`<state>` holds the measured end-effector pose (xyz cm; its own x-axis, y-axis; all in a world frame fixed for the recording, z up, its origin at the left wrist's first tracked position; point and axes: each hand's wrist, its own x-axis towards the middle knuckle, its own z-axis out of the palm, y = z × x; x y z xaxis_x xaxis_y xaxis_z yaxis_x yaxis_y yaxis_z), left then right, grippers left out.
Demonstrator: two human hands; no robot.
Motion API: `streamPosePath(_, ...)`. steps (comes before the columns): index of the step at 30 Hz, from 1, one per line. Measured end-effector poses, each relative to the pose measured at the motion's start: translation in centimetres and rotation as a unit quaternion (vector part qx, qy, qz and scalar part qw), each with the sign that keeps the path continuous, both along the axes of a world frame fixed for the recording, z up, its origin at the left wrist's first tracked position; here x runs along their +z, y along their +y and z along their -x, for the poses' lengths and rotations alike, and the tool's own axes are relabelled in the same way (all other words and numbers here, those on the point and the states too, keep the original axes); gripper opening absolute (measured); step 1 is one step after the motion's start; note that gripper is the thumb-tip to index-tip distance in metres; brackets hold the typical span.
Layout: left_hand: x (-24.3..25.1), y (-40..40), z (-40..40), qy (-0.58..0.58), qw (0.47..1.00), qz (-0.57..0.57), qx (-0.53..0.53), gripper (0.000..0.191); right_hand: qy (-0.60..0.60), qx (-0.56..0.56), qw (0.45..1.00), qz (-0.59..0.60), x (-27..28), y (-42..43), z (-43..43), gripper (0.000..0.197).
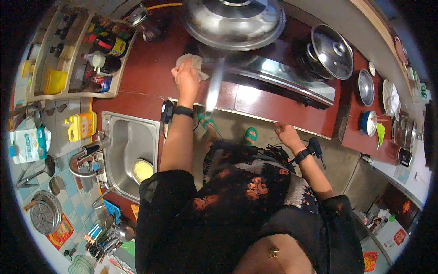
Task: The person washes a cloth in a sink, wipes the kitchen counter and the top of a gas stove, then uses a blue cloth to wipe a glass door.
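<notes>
My left hand (186,77) is closed over a beige cloth (189,60) and presses it on the dark red countertop (147,68), just left of the gas stove (273,70). The wrist bears a black strap. Near the counter's front edge is my right hand (287,135), its fingers loosely bent and nothing seen in them. Whether its fingertips touch the edge, I cannot tell. On the stove stands a large wok with a domed steel lid (236,25); its long handle (215,85) reaches over the counter's front edge, between my hands.
A steel sink (126,137) at the left holds a bowl of pale yellow food (142,170). Behind it are a faucet (84,161) and a yellow jug (82,126). A bottle rack (75,92) stands at the upper left. A lidded pot (332,53) and several bowls (366,88) are at the right.
</notes>
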<state>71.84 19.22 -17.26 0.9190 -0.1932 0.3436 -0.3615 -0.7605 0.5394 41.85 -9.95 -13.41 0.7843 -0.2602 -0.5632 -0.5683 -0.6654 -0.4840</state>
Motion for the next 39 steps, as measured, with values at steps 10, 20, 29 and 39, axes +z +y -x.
streamPosePath(10,-0.3,-11.0,7.0,-0.032,0.996,-0.028,-0.08,0.031,0.03,-0.083,0.996,-0.005,0.8,-3.1,5.8,0.032)
streamPosePath(20,1.2,-19.4,11.6,0.133,0.954,0.205,-0.175,0.023,-0.058,-0.079,0.995,-0.014,1.4,-3.6,6.8,0.03)
streamPosePath(29,-2.2,-25.4,12.0,-0.088,0.966,-0.081,-0.228,0.031,-0.047,-0.197,0.979,-0.033,1.4,-5.1,11.3,0.029)
streamPosePath(39,0.6,-32.6,18.7,0.098,0.897,0.091,-0.422,0.019,-0.151,-0.298,0.942,-0.021,0.4,-9.0,13.9,0.024)
